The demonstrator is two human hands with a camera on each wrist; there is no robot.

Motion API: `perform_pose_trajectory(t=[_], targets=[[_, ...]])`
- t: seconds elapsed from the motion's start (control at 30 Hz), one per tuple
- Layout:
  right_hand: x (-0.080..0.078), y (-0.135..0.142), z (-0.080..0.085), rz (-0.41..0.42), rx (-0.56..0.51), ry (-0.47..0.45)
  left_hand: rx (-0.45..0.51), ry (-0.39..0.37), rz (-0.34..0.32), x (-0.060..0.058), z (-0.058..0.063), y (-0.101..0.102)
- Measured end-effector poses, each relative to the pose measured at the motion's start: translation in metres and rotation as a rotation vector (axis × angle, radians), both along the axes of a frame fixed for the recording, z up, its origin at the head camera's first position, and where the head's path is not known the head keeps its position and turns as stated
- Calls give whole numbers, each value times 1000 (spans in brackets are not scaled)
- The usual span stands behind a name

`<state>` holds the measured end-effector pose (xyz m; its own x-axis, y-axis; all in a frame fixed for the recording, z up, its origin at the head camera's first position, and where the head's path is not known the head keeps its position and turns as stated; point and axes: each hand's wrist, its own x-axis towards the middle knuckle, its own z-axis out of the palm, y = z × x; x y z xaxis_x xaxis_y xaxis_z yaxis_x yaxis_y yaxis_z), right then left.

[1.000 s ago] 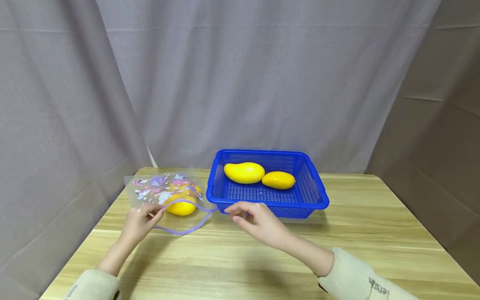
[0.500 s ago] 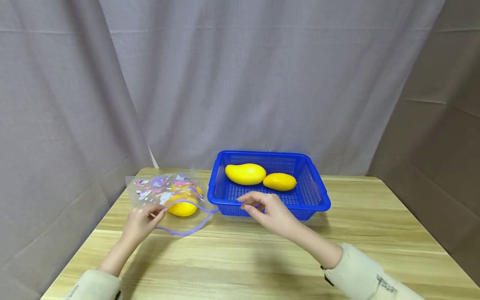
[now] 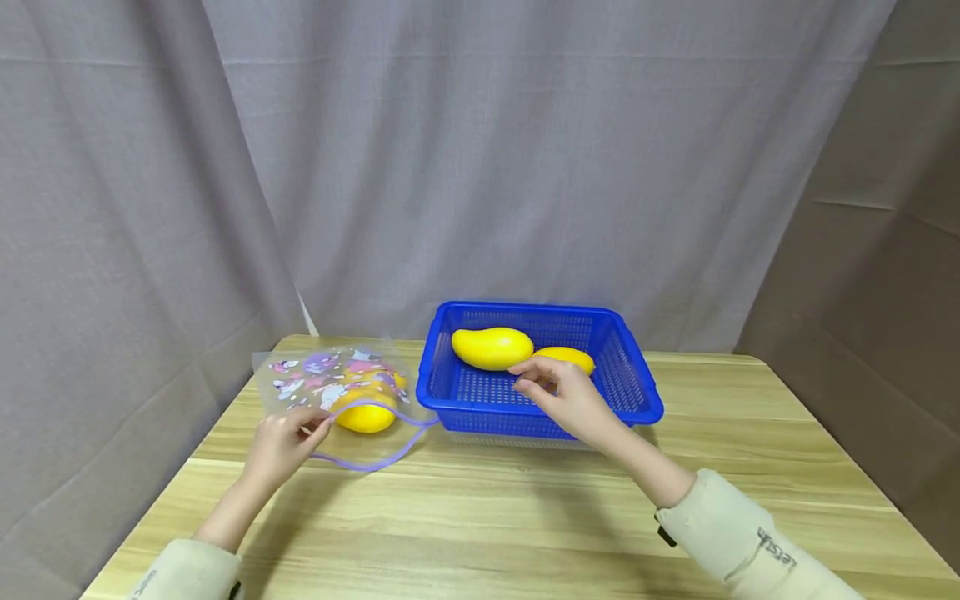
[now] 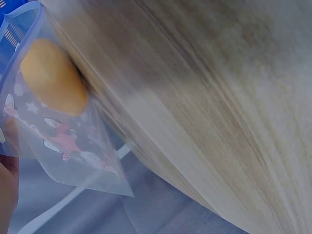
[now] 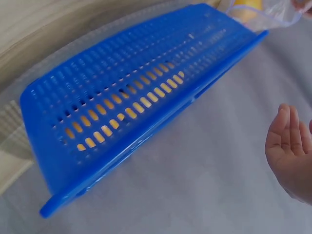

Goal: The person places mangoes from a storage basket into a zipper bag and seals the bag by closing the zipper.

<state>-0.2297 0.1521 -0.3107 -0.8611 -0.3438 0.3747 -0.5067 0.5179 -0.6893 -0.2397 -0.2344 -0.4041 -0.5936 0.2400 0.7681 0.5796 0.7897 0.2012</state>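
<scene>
My left hand (image 3: 283, 442) pinches the purple-edged mouth of a clear zip bag (image 3: 300, 385) printed with cartoon figures. The bag lies on its side with its mouth spread apart, and yellow mangoes (image 3: 365, 417) show inside it; one is plain in the left wrist view (image 4: 53, 78). My right hand (image 3: 566, 398) is over the front rim of a blue plastic basket (image 3: 491, 408), fingers loosely bent and holding nothing. Inside the basket lie a larger mango (image 3: 492, 348) and a smaller mango (image 3: 567, 357), the smaller one partly hidden behind my right hand.
Basket and bag stand side by side on a wood-grain table (image 3: 450, 517), the bag's mouth reaching the basket's front left corner. A grey curtain (image 3: 525, 167) hangs right behind the table's back edge, with more cloth along both sides.
My right hand has moved right and away from me, from the basket's front left to over its front rim near the smaller mango. The left hand and bag have stayed put.
</scene>
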Motion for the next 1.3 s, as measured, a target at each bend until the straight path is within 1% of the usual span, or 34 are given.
perform_pose_trajectory(t=[0.13,0.37,0.57,0.7,0.97,1.2,1.3], targets=[[-8,9,2,-34,-21,11,2,2,-5,1,-1,0],[-21,21,6,-81,6,15,-6,-3,-3,0,1,0],[-31,28,9,-94,30,38,-6,-27,-6,1,3,0],[-37,31,12,-113,63,50,-4,-40,-11,2,3,-1],[-54,39,18,-112,138,87,-17,-23,1,1,4,-5],[-71,45,18,-114,199,98,-18,-28,-5,-1,8,-5],[-78,45,17,-125,235,89,-23,-25,-2,-1,9,-5]])
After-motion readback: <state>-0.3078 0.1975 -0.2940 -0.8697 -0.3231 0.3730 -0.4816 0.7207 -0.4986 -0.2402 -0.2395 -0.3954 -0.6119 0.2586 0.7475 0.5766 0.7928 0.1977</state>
